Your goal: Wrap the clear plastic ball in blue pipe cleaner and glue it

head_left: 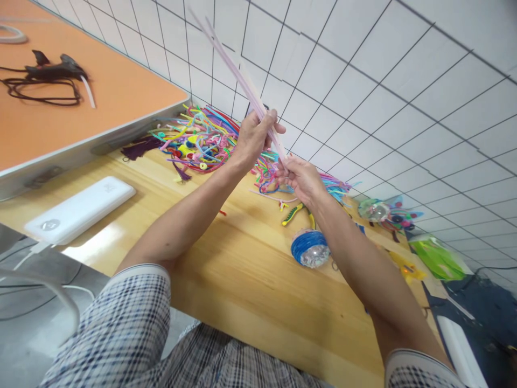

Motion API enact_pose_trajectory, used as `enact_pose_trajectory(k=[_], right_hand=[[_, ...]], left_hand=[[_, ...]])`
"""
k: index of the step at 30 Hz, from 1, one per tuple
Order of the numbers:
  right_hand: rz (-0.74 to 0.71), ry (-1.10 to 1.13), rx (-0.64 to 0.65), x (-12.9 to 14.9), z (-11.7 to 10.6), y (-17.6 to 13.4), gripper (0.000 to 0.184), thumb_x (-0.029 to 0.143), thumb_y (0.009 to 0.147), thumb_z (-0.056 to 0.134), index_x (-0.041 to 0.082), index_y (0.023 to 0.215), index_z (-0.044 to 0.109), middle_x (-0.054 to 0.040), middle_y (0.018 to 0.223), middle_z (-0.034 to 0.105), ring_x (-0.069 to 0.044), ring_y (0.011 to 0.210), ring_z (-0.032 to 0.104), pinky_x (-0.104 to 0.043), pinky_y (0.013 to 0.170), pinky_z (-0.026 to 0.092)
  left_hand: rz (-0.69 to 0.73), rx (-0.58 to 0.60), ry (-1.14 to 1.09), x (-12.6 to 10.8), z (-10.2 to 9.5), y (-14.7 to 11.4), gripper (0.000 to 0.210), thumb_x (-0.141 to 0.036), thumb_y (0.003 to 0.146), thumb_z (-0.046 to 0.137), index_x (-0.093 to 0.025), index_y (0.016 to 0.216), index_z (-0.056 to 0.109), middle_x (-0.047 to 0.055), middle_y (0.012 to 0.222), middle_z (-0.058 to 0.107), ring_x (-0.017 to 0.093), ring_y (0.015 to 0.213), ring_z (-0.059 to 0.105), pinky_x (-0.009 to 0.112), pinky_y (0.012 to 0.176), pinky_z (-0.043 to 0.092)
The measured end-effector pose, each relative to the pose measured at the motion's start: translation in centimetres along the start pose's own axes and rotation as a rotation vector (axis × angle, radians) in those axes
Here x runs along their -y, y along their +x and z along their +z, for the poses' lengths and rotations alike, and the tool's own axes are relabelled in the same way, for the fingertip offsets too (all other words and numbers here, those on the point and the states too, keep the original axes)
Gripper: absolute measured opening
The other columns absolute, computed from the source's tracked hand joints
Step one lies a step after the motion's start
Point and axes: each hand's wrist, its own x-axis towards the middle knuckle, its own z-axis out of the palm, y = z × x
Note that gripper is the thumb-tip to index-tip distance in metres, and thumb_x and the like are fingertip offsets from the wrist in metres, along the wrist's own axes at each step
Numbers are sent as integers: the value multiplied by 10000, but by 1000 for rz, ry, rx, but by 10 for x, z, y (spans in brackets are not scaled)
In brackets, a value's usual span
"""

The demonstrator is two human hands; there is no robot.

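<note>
Both hands hold a thin bundle of long pale pink pipe cleaners [238, 75], raised above the back of the table and slanting to the upper left. My left hand [254, 134] is closed around the bundle's middle. Lower down, my right hand [302, 177] pinches the near end between thumb and fingers. Behind and below them lies a heap of colourful pipe cleaners [210, 137], partly hidden by the hands. Beneath my right forearm are yellow-and-green pliers [292, 214] and a clear ball wrapped in blue [310, 248].
A white power bank [81, 210] with a cable lies left on the wooden table [242, 280]. On the orange table [109, 70] is a glue gun [60, 67] with a black cord. A decorated ball [375, 210] and a green packet [438, 258] are at right, near the tiled wall [363, 108].
</note>
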Motion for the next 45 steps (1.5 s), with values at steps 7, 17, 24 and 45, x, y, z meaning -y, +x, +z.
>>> enact_pose_trajectory(k=[7, 17, 24, 45], right_hand=[[20, 105, -39, -2, -3, 9, 50, 253, 971, 691, 238, 927, 711, -41, 918, 818, -191, 955, 815, -347, 978, 692], [-64, 75, -75, -8, -1, 14, 147, 383, 982, 726, 263, 940, 653, -47, 1002, 804, -210, 1050, 777, -347, 1005, 668], [-45, -119, -97, -8, 4, 2, 269, 365, 890, 764, 255, 1114, 665, -23, 1109, 771, -169, 948, 734, -298, 833, 609], [-210, -97, -134, -13, 5, 11, 190, 301, 875, 782, 238, 787, 625, 34, 791, 659, -149, 809, 678, -311, 839, 646]], left_hand=[[10, 75, 41, -6, 5, -7, 298, -374, 1111, 736, -224, 893, 599, -9, 810, 808, 67, 458, 500, 228, 469, 399], [27, 123, 49, -4, 9, -14, 239, -124, 1045, 743, -213, 854, 631, -12, 772, 793, 73, 476, 534, 213, 498, 431], [8, 50, 31, 4, 8, -10, 232, -193, 1060, 748, -225, 856, 643, -5, 785, 811, 79, 474, 546, 226, 497, 446], [-91, -7, -49, 4, 9, -9, 307, -366, 1105, 746, -192, 904, 593, -17, 728, 751, 42, 446, 536, 177, 466, 400]])
